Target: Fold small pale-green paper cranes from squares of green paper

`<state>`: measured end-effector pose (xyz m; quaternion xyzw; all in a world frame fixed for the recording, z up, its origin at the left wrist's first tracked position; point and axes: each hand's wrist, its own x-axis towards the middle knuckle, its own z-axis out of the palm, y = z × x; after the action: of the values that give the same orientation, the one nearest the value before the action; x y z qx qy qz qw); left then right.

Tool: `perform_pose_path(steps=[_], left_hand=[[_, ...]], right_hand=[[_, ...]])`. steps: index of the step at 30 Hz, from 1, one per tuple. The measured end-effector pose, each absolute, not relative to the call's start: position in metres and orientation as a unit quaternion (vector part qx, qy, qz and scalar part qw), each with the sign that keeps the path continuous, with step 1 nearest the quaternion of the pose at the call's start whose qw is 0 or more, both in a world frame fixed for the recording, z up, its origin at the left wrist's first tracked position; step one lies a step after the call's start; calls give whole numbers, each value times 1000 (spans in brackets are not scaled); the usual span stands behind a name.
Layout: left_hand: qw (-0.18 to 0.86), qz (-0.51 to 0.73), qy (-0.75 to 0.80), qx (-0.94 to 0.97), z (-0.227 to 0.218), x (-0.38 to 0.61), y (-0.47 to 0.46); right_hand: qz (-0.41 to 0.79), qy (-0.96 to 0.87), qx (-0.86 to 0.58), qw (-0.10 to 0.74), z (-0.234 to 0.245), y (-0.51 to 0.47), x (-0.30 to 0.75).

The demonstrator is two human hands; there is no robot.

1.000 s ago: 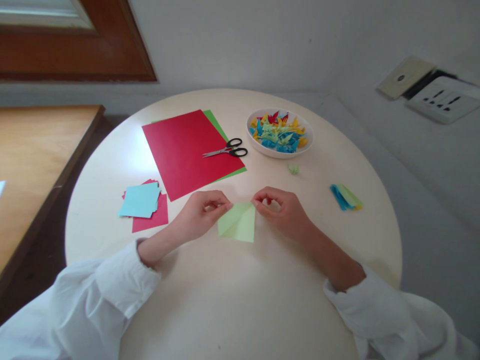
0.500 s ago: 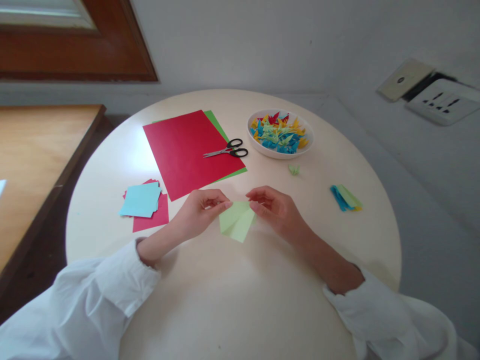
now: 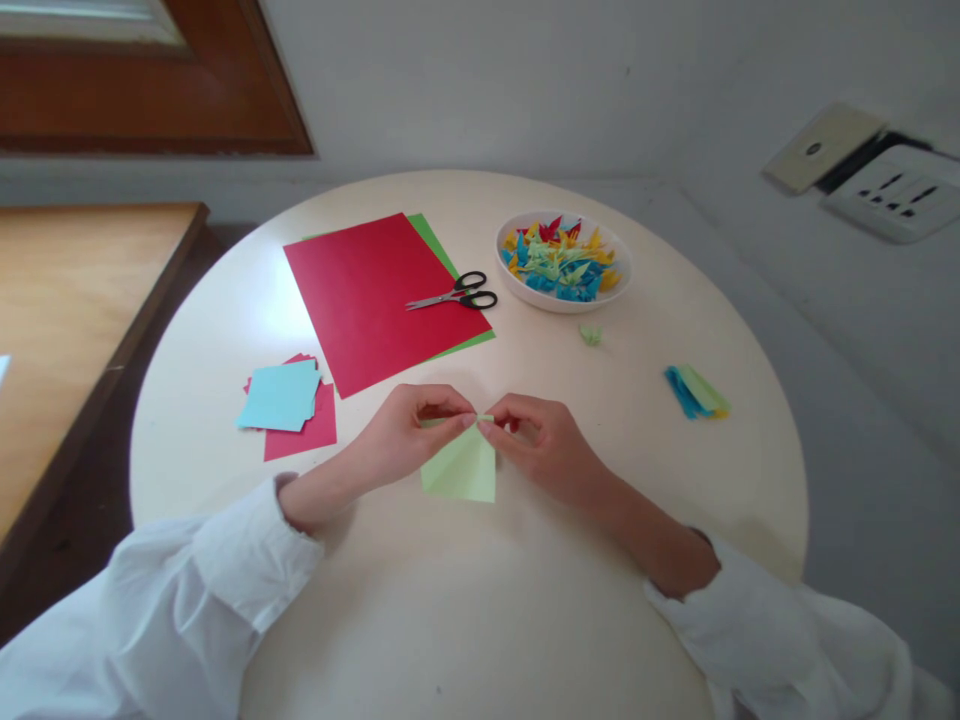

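Note:
A pale green square of paper [image 3: 463, 474] with crease lines hangs between my two hands, above the near middle of the table. My left hand [image 3: 411, 430] pinches its upper edge between thumb and fingers. Right beside it, the thumb and forefinger of my right hand [image 3: 541, 440] pinch the same edge near the top corner. The fingertips of both hands almost meet there, and they hide part of the upper edge. Farther off, to the right of my hands, a small folded green paper piece [image 3: 591, 335] lies on the table.
A white bowl [image 3: 517, 290] of colourful folded paper cranes stands at the back. Scissors [image 3: 450, 296] lie on a large red sheet [image 3: 360, 300] over a green one. Light blue squares [image 3: 279, 395] top red ones at left. Folded papers [image 3: 696, 391] lie right on the round table [image 3: 480, 620].
My hands have drawn closer together, fingertips now nearly touching at the paper's top. The green paper has been turned and spread flatter, showing a wider square face.

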<state>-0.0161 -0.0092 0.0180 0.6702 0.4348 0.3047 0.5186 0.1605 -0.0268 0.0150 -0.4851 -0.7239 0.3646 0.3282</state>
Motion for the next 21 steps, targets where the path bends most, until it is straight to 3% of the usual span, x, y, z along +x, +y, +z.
perform_pose_path(steps=[21], left_hand=[[540,341,475,605,13,-23,-3]], right_hand=[[409,-589,-530,452,10,-13,179]])
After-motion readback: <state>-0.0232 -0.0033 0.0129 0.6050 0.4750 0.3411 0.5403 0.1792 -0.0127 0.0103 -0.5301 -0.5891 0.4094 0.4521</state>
